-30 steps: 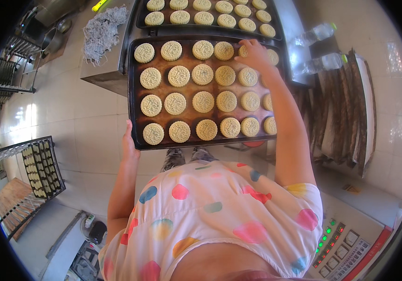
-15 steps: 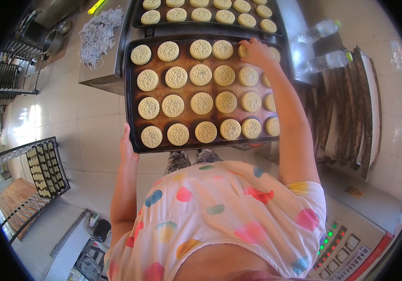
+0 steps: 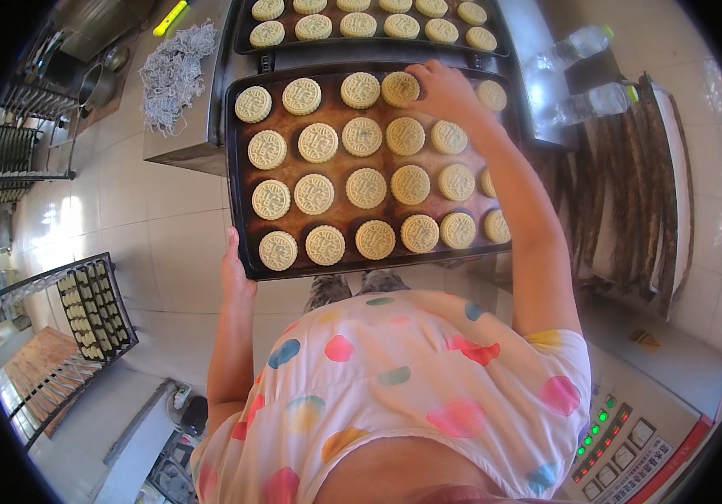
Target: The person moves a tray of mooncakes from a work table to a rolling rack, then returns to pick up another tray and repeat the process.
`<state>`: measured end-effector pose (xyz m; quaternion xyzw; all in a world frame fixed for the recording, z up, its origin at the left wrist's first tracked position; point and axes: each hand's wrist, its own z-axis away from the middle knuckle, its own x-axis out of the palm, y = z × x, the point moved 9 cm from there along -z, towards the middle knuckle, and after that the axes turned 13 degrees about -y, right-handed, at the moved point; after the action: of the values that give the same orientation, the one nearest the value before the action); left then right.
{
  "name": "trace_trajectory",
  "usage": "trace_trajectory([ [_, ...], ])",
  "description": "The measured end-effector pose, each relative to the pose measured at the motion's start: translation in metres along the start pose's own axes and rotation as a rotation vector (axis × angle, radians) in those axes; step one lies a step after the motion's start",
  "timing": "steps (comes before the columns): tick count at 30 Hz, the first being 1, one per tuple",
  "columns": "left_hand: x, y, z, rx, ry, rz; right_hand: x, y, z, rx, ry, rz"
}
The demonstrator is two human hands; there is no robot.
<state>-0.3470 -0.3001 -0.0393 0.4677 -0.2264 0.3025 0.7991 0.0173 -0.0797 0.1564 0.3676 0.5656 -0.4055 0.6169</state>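
Observation:
A dark baking tray [image 3: 294, 233] spans the space before my body, bearing rows of pale round mooncakes with stamped tops and scalloped edges. My left hand [image 3: 237, 267] grips the tray at its near left corner, thumb along the outer side and the other fingers hidden beneath. Over the far row, my right hand [image 3: 449, 94] reaches in with fingers curved round the right edge of a mooncake [image 3: 399, 89]. The hand covers the tray just right of that mooncake. My right forearm partly hides the tray's right side.
A second tray of mooncakes [image 3: 358, 25] lies beyond on a metal surface. Grey stringy scrubber [image 3: 178, 76] rests at far left. Two clear bottles [image 3: 596, 105] stand at right beside dark-edged boards [image 3: 621, 193]. A rack tray [image 3: 96, 311] is at left, and a control panel [image 3: 621, 445] at lower right.
My right hand has moved left along the far row, from the fifth mooncake to the fourth. The tray and my left hand have shifted slightly right and nearer in view.

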Motion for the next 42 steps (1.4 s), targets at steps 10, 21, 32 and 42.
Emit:
trace_trajectory([
  [10, 0.000, -0.009, -0.013, 0.016, -0.034, 0.002, 0.037, -0.012, -0.036, 0.069, -0.187, 0.174],
  [21, 0.007, -0.006, -0.015, 0.018, -0.020, 0.018, 0.026, 0.010, -0.025, 0.215, -0.058, 0.215],
  [32, 0.002, 0.000, -0.014, 0.032, 0.050, -0.011, 0.022, -0.112, -0.011, -0.188, 0.068, 0.007],
  [42, -0.001, -0.007, -0.021, 0.012, -0.019, 0.007, 0.028, -0.149, 0.023, -0.251, 0.148, -0.148],
])
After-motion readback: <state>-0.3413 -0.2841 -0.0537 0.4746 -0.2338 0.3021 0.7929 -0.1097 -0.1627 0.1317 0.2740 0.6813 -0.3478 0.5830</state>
